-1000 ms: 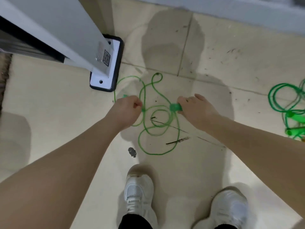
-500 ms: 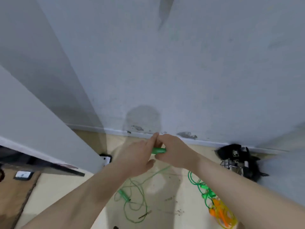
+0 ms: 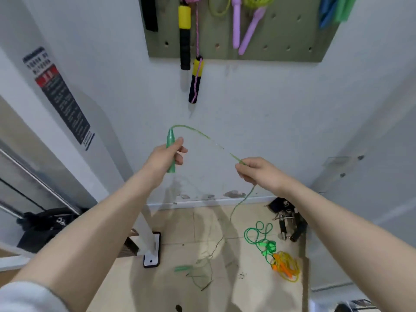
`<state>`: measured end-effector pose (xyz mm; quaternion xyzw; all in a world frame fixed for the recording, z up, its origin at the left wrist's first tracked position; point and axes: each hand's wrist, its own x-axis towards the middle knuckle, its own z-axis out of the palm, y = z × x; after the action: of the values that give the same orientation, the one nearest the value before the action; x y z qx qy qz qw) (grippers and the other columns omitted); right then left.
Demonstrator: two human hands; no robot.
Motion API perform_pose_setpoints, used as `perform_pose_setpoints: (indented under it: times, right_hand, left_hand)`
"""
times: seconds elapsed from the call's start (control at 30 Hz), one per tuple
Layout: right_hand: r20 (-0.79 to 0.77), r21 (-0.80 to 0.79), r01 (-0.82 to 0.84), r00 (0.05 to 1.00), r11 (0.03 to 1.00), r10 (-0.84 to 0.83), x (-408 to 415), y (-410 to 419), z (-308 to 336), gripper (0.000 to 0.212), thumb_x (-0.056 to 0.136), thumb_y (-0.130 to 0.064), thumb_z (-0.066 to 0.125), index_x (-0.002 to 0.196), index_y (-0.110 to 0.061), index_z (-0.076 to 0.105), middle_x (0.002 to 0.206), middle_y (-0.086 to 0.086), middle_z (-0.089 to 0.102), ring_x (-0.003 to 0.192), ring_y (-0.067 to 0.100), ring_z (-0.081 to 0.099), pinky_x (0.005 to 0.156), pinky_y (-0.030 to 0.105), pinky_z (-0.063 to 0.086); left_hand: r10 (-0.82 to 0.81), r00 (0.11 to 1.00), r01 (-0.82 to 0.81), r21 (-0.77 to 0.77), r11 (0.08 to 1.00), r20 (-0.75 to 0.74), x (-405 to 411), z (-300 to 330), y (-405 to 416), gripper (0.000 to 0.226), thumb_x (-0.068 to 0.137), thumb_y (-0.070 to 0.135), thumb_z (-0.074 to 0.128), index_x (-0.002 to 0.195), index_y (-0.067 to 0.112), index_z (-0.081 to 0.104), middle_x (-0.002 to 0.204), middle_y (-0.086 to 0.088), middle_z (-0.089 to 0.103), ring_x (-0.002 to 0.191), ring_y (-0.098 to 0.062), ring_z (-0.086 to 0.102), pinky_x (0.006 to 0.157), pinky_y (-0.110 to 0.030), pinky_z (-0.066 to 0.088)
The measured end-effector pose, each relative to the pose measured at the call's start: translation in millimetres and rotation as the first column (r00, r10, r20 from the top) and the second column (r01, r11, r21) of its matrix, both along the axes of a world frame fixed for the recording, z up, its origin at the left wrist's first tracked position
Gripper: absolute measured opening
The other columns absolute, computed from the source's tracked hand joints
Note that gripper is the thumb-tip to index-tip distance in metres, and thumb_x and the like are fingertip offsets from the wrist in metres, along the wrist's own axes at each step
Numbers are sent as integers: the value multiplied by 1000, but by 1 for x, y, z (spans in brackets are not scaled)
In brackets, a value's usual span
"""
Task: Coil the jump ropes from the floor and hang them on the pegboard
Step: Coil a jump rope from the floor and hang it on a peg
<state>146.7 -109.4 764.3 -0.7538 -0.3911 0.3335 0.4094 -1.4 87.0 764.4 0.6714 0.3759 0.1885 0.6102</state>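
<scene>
- Pegboard (image 3: 279, 50), top centre, carries purple and yellow-black rope handles.
- Left hand (image 3: 165, 157), mid-frame, grips the green handle (image 3: 170, 140) upright.
- Right hand (image 3: 261, 171) pinches the green rope (image 3: 195, 131), which trails down to the floor (image 3: 180, 224).

Beige tiled floor (image 3: 180, 224), green jump rope (image 3: 258, 238), yellow-orange jump rope (image 3: 287, 265)

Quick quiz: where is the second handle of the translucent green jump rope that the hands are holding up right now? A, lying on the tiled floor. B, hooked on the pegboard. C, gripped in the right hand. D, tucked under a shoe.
A: the second green handle lies on the tiled floor, while the left hand grips the first handle and the right hand pinches only the cord.
</scene>
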Motion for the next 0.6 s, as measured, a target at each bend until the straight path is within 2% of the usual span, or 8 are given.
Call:
perform_pose_setpoints:
  times: [0.03, 0.13, 0.2, 0.27, 0.33, 0.43, 0.53, 0.6]
  right_hand:
    - [13, 15, -11, 1000, 1000, 11, -4, -5, 11, 36, 96, -20, 47, 60, -16, 46, 54, -3, 36, 52, 12, 30, 53, 25, 24]
    - [120, -18, -117, 986, 993, 118, -19, -19, 36, 35, 96, -22, 45, 62, -15, 48, 48, -10, 37, 46, 6, 32, 51, 20, 26]
    - [205, -58, -161, 964, 985, 169, -29, -29, 46, 34, 96, -25, 46, 63, -17, 52, 47, -11, 41, 44, 2, 35, 53, 20, 30]
    - [275, -67, -184, 941, 981, 195, -40, -41, 52, 33, 96, -26, 46, 65, -20, 55, 53, -9, 48, 47, 0, 42, 57, 19, 34]
    - [299, -75, -189, 933, 979, 203, -51, -57, 54, 32, 96, -26, 46, 66, -22, 58, 60, -9, 53, 50, -5, 46, 57, 13, 35]
    - [326, -128, -182, 921, 975, 214, -68, -86, 51, 28, 96, -24, 46, 72, -21, 60, 64, -10, 55, 49, -9, 47, 55, 9, 35]
    - [393, -143, -130, 902, 981, 177, -75, -119, 49, 30, 97, -25, 45, 70, -22, 58, 64, -9, 56, 53, -5, 49, 57, 11, 35]
    - [481, -142, -48, 869, 989, 112, -74, -139, 50, 31, 97, -27, 44, 68, -21, 55, 63, -7, 56, 61, 7, 52, 64, 24, 40]
  left_hand:
    - [-90, 996, 91, -15, 996, 27, -5, 4, -8, 13, 91, 27, 56, 94, 16, 62, 71, 0, 61, 74, -13, 59, 69, -22, 39]
    - [-342, 920, 361, -79, 929, 189, -16, 22, -40, 31, 81, 11, 65, 110, 17, 59, 84, -1, 65, 88, -15, 63, 87, -28, 44]
    - [-483, 849, 509, -88, 856, 215, -24, 34, -66, 31, 74, 19, 64, 104, 15, 61, 81, -4, 66, 85, -20, 64, 86, -32, 48]
    - [-565, 799, 590, -89, 802, 205, -30, 46, -95, 23, 78, 29, 57, 95, 12, 61, 72, -3, 63, 76, -20, 63, 78, -30, 51]
    - [-512, 812, 565, -156, 810, 280, -34, 54, -124, 32, 83, 42, 50, 83, 10, 57, 56, -1, 53, 57, -17, 56, 64, -25, 51]
    - [-268, 892, 410, -399, 820, 365, -39, 58, -161, 56, 93, 56, 28, 72, 9, 50, 38, 2, 32, 35, -14, 35, 46, -22, 37]
    - [-166, 918, 323, -435, 840, 360, -49, 55, -191, 38, 102, 29, 23, 79, 10, 47, 38, 4, 30, 33, -12, 32, 46, -22, 34]
    - [-135, 892, 335, -430, 838, 431, -60, 55, -207, 25, 97, 3, 26, 84, 11, 47, 44, 3, 34, 36, -11, 35, 45, -20, 36]
